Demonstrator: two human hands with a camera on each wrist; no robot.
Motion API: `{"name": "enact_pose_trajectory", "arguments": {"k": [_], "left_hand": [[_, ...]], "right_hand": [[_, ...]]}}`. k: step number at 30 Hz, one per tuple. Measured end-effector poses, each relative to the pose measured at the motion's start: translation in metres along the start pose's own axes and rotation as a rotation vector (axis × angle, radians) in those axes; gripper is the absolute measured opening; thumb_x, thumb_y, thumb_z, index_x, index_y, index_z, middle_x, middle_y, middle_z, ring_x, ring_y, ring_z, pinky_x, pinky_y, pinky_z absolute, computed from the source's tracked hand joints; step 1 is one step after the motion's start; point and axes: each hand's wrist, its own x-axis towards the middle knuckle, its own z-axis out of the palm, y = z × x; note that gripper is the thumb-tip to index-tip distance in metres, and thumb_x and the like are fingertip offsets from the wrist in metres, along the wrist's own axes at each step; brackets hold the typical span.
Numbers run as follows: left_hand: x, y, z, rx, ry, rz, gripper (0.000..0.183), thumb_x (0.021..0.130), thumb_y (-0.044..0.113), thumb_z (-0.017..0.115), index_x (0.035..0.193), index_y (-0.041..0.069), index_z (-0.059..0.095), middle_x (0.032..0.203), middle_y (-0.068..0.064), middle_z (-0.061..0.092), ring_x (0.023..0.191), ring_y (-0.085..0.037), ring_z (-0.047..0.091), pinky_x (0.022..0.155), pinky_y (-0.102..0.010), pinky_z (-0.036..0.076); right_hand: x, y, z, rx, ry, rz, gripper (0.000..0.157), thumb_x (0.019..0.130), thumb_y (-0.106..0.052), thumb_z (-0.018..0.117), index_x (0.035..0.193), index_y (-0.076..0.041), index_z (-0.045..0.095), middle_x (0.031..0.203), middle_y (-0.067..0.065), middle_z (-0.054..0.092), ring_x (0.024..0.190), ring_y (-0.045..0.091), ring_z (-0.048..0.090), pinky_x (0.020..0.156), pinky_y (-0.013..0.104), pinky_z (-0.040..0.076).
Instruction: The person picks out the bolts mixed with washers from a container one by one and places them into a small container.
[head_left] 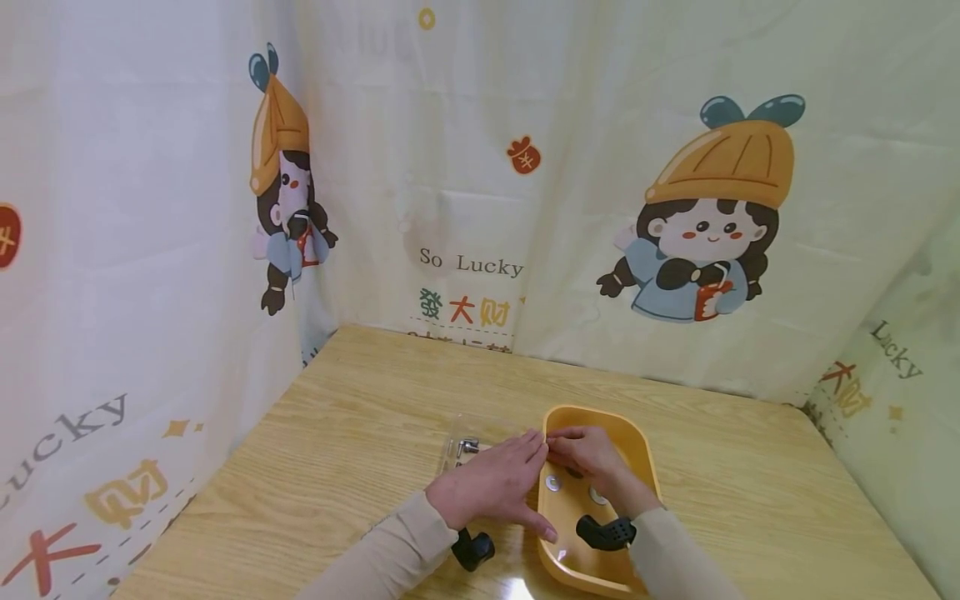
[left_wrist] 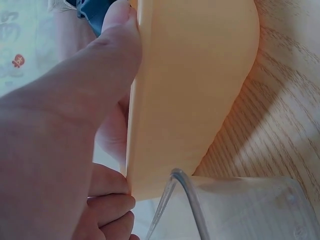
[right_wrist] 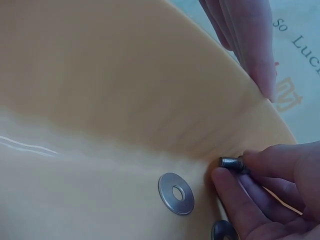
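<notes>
My right hand (head_left: 596,458) is inside the orange bin (head_left: 557,410), near its far left wall. In the right wrist view, its thumb and fingertip pinch a short metal bolt (right_wrist: 231,163), partly hidden by the fingers. A flat washer (right_wrist: 176,194) lies on the bin floor close by, and a dark round metal piece (right_wrist: 223,231) shows below the fingers. My left hand (head_left: 495,479) lies across the bin's left rim with fingers extended. Its fingertips touch the rim, while the thumb (left_wrist: 117,20) reaches over the edge nearer me.
Left of the bin stands a clear plastic box (left_wrist: 250,200) with small metal hardware (head_left: 468,447) in it. Another washer (head_left: 597,496) lies on the bin floor. Black wrist devices (head_left: 472,550) sit on both wrists. Printed curtains (head_left: 465,183) hang around the wooden table (head_left: 360,417).
</notes>
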Motion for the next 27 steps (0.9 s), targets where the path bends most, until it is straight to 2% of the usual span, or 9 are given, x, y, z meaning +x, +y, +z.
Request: {"name": "enact_pose_trajectory", "arguments": {"k": [8, 15, 21, 27], "left_hand": [[0.002, 0.001, 0.002, -0.002, 0.003, -0.006, 0.113, 0.079, 0.080, 0.054, 0.154, -0.001, 0.030, 0.162, -0.015, 0.029, 0.151, -0.024, 0.027, 0.123, -0.032, 0.027], [0.002, 0.002, 0.002, -0.053, -0.019, -0.032, 0.115, 0.078, 0.080, 0.055, 0.156, 0.000, 0.026, 0.164, -0.015, 0.024, 0.152, -0.024, 0.024, 0.124, -0.033, 0.026], [0.000, 0.000, 0.005, -0.075, 0.014, -0.011, 0.113, 0.081, 0.077, 0.056, 0.156, -0.002, 0.024, 0.163, -0.017, 0.024, 0.152, -0.026, 0.024, 0.124, -0.034, 0.026], [-0.001, -0.001, 0.008, -0.087, 0.041, 0.000, 0.114, 0.081, 0.076, 0.056, 0.155, -0.003, 0.023, 0.163, -0.019, 0.024, 0.152, -0.028, 0.024, 0.124, -0.034, 0.026]], "right_hand": [[-0.003, -0.001, -0.002, -0.008, -0.002, -0.003, 0.026, 0.096, -0.008, 0.062, 0.113, 0.010, 0.069, 0.103, 0.018, 0.076, 0.093, 0.023, 0.075, 0.087, 0.037, 0.060], [-0.005, -0.004, -0.006, 0.023, -0.070, -0.042, 0.029, 0.097, -0.006, 0.061, 0.116, 0.016, 0.065, 0.105, 0.020, 0.074, 0.090, 0.019, 0.074, 0.087, 0.036, 0.060], [-0.005, -0.009, -0.009, 0.032, -0.108, -0.096, 0.032, 0.097, -0.006, 0.060, 0.117, 0.020, 0.061, 0.103, 0.022, 0.074, 0.089, 0.024, 0.075, 0.088, 0.042, 0.060], [-0.006, -0.014, -0.014, 0.048, -0.128, -0.116, 0.033, 0.097, -0.004, 0.059, 0.118, 0.021, 0.060, 0.103, 0.022, 0.073, 0.089, 0.023, 0.074, 0.087, 0.039, 0.060]]}}
